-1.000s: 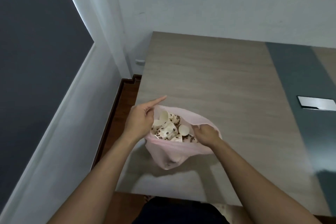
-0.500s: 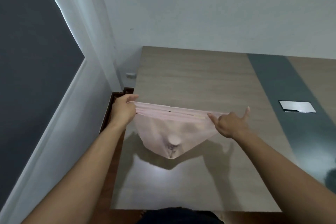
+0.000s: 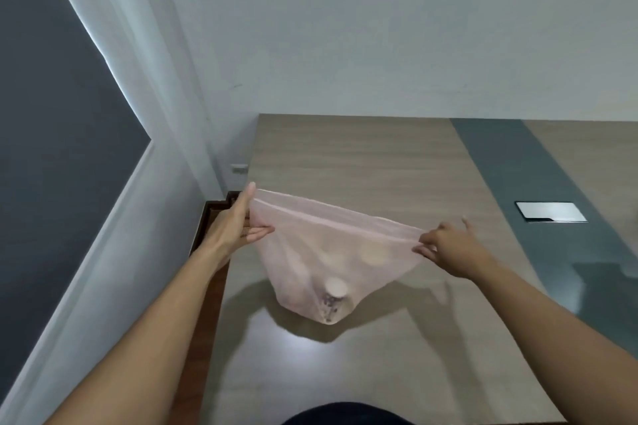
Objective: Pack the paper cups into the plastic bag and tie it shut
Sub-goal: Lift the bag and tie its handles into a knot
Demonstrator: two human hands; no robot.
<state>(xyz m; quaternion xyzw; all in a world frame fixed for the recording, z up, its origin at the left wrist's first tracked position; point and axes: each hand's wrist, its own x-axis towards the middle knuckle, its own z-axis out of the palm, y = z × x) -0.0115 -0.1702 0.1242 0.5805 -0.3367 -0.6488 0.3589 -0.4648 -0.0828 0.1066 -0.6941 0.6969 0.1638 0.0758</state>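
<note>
A thin pink plastic bag [image 3: 310,245] hangs stretched between my two hands above the wooden table [image 3: 362,155]. Its mouth is pulled flat into a taut line that slopes down to the right. Paper cups [image 3: 334,288] show as pale round shapes through the film, sagging in the bag's lowest point, which is at or just above the tabletop. My left hand [image 3: 234,228] pinches the bag's left corner near the table's left edge. My right hand [image 3: 448,245] pinches the right corner with thumb and fingers, the index finger sticking out.
A dark grey strip [image 3: 518,183] runs across the table on the right, with a metal cover plate [image 3: 550,211] set in it. A white wall stands behind the table. Left of the table is a gap down to the brown floor [image 3: 221,207] and a grey wall.
One second ago the bag sat open on the table showing the cups. Both hands have since pulled the mouth apart and flat and lifted it; the left corner now sits higher.
</note>
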